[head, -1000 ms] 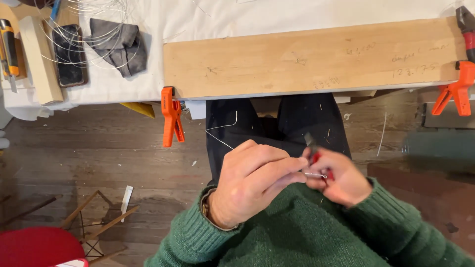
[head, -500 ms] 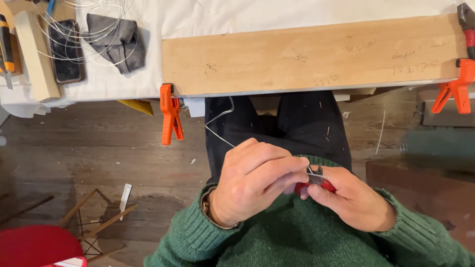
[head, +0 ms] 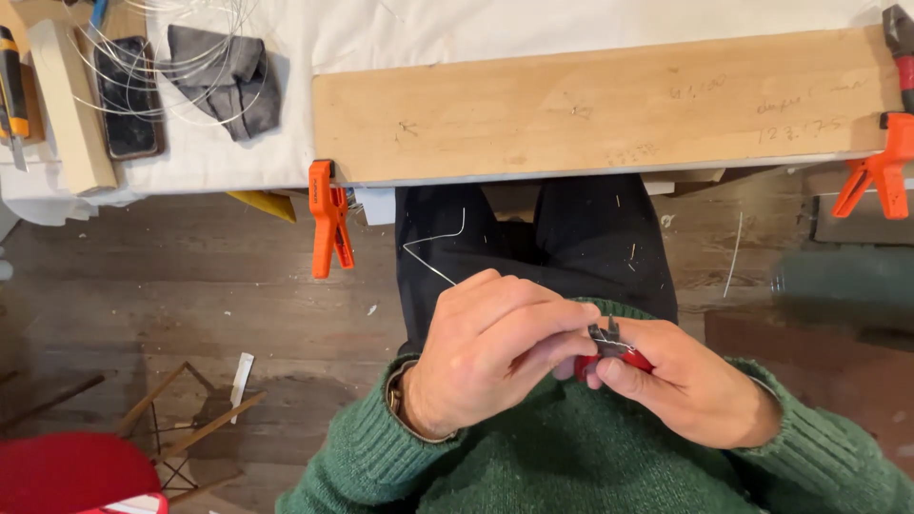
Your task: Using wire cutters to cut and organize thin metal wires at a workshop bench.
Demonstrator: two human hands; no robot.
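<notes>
I see a thin silvery wire [head: 433, 249], bent into a sharp kink, running from about eleven o'clock of my left hand [head: 486, 366] down into its fingers; the free end curves up over the dark trousers [head: 562, 238]. The wire sits low in the middle of the view, above my lap, well apart from the table. My left hand is curled closed, fingers pinched together on the wire, with its fingertips touching the tool at three o'clock of it. My right hand [head: 690, 385] is wrapped shut around small red-handled pliers [head: 614, 350], whose dark metal nose pokes out toward the left fingertips; the two hands meet there, touching. Whether the pliers' nose actually bites the wire I cannot tell.

At twelve o'clock of the hands lies a long wooden board [head: 590, 109] on a white-covered table [head: 381, 29], held by an orange clamp [head: 329, 217] at its left end and another orange clamp [head: 881, 171] at its right. At ten o'clock rest a grey cloth [head: 228, 76], a dark phone [head: 129, 95] and loose wire coils [head: 167, 38].
</notes>
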